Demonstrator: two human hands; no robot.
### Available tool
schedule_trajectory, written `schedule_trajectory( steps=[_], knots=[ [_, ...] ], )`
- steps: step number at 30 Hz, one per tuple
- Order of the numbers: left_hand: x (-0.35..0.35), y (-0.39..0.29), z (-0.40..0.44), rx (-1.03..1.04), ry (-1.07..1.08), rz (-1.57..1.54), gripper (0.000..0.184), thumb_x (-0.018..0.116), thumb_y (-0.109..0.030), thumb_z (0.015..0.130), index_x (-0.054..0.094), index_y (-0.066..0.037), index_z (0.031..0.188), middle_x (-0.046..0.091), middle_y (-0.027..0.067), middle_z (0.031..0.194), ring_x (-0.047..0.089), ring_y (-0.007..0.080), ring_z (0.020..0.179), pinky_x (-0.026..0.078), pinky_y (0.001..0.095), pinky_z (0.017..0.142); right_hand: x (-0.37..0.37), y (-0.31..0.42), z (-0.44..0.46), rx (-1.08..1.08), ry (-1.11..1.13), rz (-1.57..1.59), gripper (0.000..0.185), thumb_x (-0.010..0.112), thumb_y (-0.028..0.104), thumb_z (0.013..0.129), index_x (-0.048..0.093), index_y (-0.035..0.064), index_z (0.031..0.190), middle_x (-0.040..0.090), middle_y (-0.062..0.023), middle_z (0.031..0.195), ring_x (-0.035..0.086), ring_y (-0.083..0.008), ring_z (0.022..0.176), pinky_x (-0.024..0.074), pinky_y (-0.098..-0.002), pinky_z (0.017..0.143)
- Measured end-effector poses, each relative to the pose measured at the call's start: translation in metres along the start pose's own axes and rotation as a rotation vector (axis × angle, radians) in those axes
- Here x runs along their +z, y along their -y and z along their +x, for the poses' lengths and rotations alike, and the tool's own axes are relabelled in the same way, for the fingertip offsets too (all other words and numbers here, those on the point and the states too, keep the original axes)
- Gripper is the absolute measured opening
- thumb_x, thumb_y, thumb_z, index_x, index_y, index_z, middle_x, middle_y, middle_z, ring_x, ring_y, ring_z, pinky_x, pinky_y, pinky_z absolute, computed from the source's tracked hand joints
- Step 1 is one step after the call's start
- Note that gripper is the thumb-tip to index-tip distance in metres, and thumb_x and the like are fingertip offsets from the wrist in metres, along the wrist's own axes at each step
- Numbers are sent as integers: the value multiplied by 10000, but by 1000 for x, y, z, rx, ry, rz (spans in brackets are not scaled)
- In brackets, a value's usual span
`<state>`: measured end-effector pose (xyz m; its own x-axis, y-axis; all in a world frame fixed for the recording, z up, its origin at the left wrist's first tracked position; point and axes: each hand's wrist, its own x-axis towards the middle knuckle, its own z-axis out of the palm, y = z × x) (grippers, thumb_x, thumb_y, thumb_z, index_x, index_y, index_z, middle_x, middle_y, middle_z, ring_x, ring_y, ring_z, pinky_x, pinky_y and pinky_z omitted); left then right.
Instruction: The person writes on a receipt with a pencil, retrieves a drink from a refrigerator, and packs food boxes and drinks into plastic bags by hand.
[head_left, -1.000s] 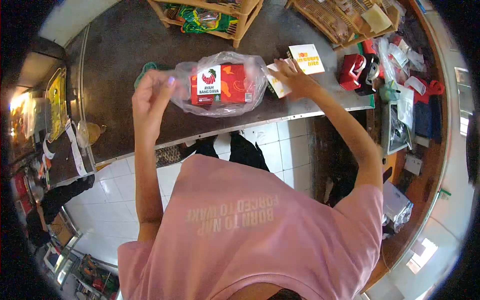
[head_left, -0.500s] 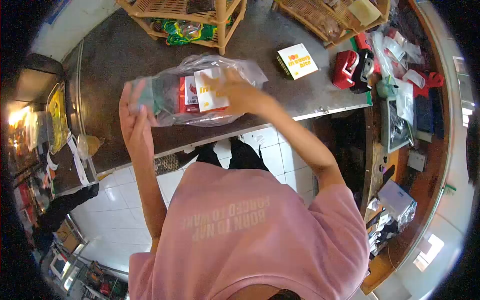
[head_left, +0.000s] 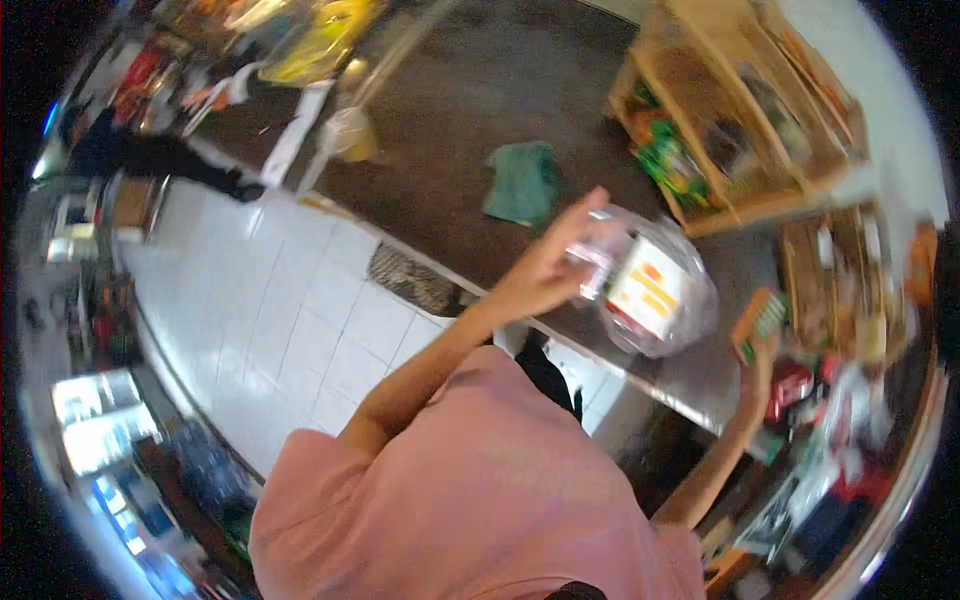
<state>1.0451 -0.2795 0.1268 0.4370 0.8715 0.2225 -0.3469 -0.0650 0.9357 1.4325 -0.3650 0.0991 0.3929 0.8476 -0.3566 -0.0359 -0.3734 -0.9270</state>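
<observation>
A clear plastic bag (head_left: 692,325) lies near the counter's front edge with a white box (head_left: 650,285) with yellow-orange print in it; a bit of red shows along the box's lower side. My left hand (head_left: 560,265) is closed on the gathered left end of the bag. Farther right, my right hand (head_left: 757,345) has its fingers around a small box with a green-patterned side (head_left: 768,312). This area is blurred by motion. A folded green cloth (head_left: 522,183) rests on the dark counter (head_left: 450,110), beyond my left hand.
A wooden rack (head_left: 710,130) with green packets (head_left: 670,165) stands at the back right. A second wooden rack (head_left: 825,275) is beside it. Near my right hand are a red object (head_left: 790,388) and crumpled plastic (head_left: 855,410). Patterned matting (head_left: 412,280) lies below the counter's edge.
The view has swung left. My right hand has left the bagged box and now holds the other box from the counter. The bag has moved right, off the green cloth, with my left hand.
</observation>
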Motion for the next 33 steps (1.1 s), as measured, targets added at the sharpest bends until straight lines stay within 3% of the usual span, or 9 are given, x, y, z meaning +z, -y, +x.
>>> schedule_trajectory(
  steps=[6,10,14,20,24,26,29,31,33],
  knots=[
    [-36,21,-6,96,8,-45,728,495,-53,837,3,-129,1369,312,92,1330,345,163,1169,328,307,939,81,-90,14,145,712,605,605,630,259,699,392,59,1218,464,-101,1176,447,-195,1076,358,-336,934],
    [-56,17,-7,135,-148,-156,623,463,-116,864,90,-84,1362,279,115,1349,306,219,1216,260,346,990,242,35,-58,526,301,506,577,610,371,714,426,109,1194,531,-77,1062,554,-169,840,459,-263,650],
    [-36,-28,-24,230,296,198,601,423,25,798,188,-65,1344,230,116,1380,254,264,1257,188,354,1023,224,-14,-41,141,31,-476,465,544,366,781,455,95,1148,543,-88,1008,545,-194,825,430,-343,620],
    [-55,-9,-3,241,124,-57,650,412,44,792,144,-119,1361,355,139,1310,384,251,1176,264,367,958,237,-22,-28,-417,-289,-1047,411,514,316,819,468,65,1141,516,-138,1071,519,-254,930,403,-346,769],
    [-68,-5,14,118,183,-58,695,430,63,791,102,-139,1368,456,132,1225,540,244,961,388,321,776,183,47,12,-215,-25,-1165,377,493,283,845,477,44,1136,498,-171,1114,502,-293,1000,385,-348,869],
    [-54,11,24,264,62,-162,689,447,63,783,134,-140,1362,430,113,1253,545,236,971,413,311,766,126,5,25,-153,142,-724,367,504,254,832,477,39,1128,533,-146,1027,516,-280,932,415,-360,807],
    [-58,1,33,253,7,-117,657,455,36,785,175,-147,1350,447,81,1250,566,230,944,444,334,758,92,2,16,-767,104,-1552,295,452,206,848,517,-25,1020,515,-199,1055,485,-316,991,365,-390,859],
    [-60,-3,47,315,-11,-172,637,433,65,791,180,-126,1343,381,112,1288,514,238,1036,417,332,823,59,11,6,-251,10,-963,292,475,188,838,531,-27,1027,519,-195,1073,487,-301,1010,361,-378,882],
    [-65,-20,52,200,80,-157,587,449,39,805,217,-118,1322,456,151,1203,505,246,1056,415,354,832,20,35,-11,-67,116,-1055,314,500,191,822,527,-17,1055,530,-183,1056,495,-302,995,372,-376,878]
  ],
)
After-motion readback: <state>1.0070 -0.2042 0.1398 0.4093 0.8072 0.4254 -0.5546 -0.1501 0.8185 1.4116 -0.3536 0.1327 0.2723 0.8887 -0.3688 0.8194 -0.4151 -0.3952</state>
